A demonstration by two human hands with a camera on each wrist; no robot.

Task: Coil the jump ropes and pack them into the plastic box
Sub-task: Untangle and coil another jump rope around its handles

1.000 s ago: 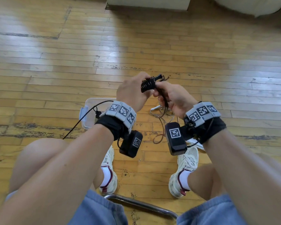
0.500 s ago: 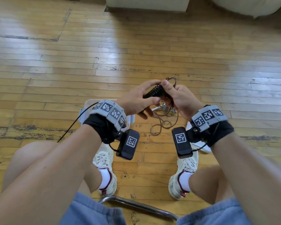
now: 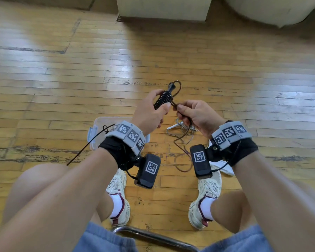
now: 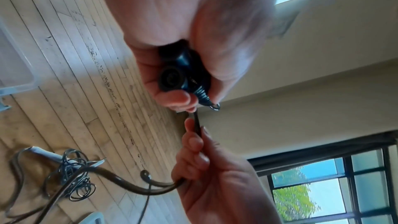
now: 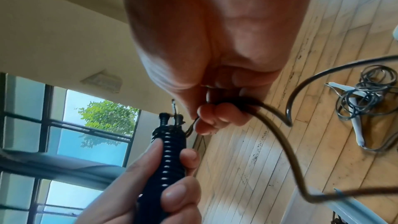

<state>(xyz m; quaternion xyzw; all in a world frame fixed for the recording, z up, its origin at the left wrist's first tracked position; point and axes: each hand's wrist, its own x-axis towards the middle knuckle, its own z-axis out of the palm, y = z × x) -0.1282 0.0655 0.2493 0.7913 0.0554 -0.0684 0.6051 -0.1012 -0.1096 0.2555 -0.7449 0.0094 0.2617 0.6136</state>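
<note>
Sitting over a wooden floor (image 3: 225, 73), we hold one jump rope up in both hands, above and just beyond the plastic box (image 3: 105, 122). Our left hand (image 3: 149, 113) is curled round the black handles (image 3: 162, 100), which show white-dotted ribs in the right wrist view (image 5: 170, 159); the thumb lies along one side and the fingers wrap the other. In the left wrist view the round butt end of a handle (image 4: 172, 78) sits inside the closed palm. Our right hand (image 3: 195, 115) pinches the dark brown cord (image 3: 178, 88) between thumb and fingertips (image 4: 193, 140) just beside the handles, the remaining fingers folded round more of it. A small loop of cord arches over the top of the handles, and the slack drops from the right hand to the floor, ending in a loose curl to the right of the box.

On the floor just right of the box lies a second rope (image 3: 182, 127), grey cord tangled round pale handles (image 5: 353, 101), untouched by either hand. The box rests on the floor ahead of our left shoe (image 3: 116, 188), lid off, its near part hidden behind our left wrist band (image 3: 129, 133); what it holds we cannot tell
</note>
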